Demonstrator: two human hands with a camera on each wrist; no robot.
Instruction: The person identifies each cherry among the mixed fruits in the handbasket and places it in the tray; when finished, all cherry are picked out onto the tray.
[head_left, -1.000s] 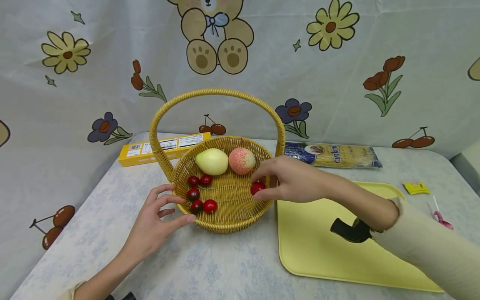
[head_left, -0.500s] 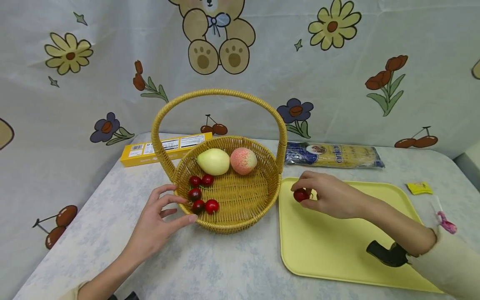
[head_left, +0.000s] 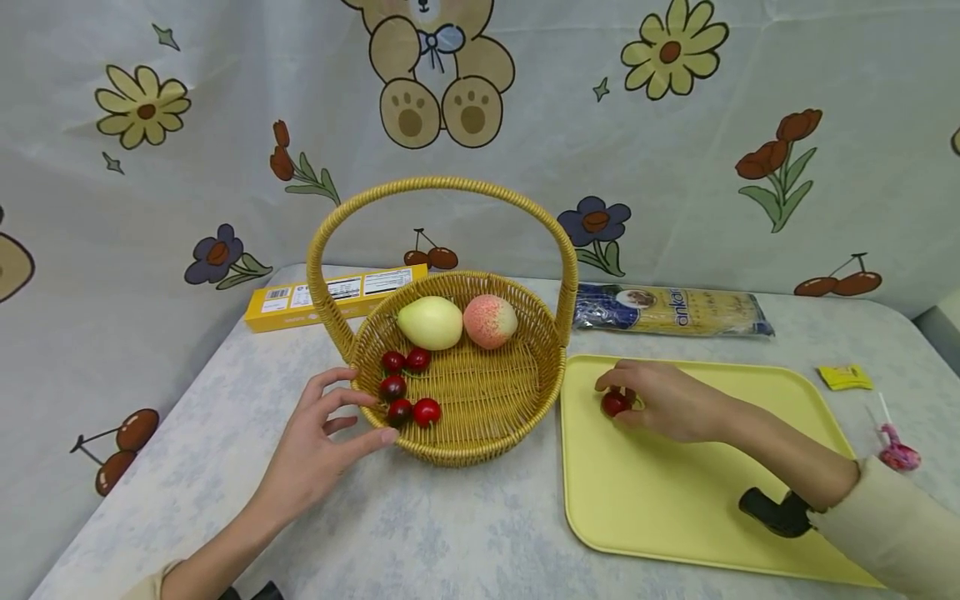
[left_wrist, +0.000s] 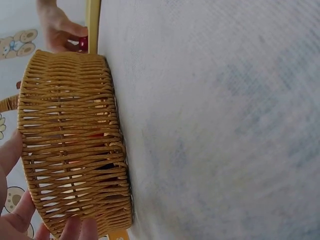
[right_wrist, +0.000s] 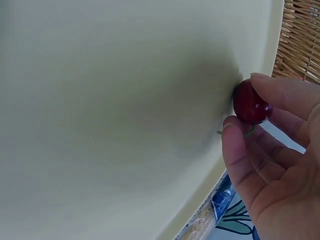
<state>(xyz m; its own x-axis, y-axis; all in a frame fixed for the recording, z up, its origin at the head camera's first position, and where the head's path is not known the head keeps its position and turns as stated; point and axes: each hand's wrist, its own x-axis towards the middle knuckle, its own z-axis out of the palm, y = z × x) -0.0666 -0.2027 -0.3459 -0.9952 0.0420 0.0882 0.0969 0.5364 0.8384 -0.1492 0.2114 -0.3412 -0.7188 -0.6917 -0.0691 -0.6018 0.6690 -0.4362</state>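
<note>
In the head view, a wicker basket [head_left: 480,454] with a tall handle holds a pale yellow pear [head_left: 431,322], a pink peach [head_left: 490,322] and several dark red cherries [head_left: 427,412]. My left hand [head_left: 318,446] rests against its left front side, fingers spread; the left wrist view shows fingertips [left_wrist: 72,229] touching the woven wall. Over the left part of the yellow tray [head_left: 675,500], my right hand [head_left: 670,402] has a cherry [right_wrist: 250,102] between thumb and fingers. That cherry sits right at the tray's surface, its green stem showing below it in the right wrist view.
Behind the basket lies a yellow box [head_left: 300,304]. A clear bag of noodles [head_left: 675,310] lies beyond the tray. To the tray's right are a small yellow packet [head_left: 844,377] and a pink lollipop [head_left: 898,452]. A printed cloth [head_left: 525,217] hangs at the back.
My right hand has lifted a cherry from the basket's right side and carried it right, then down to the tray. My left hand has stayed at the basket.
</note>
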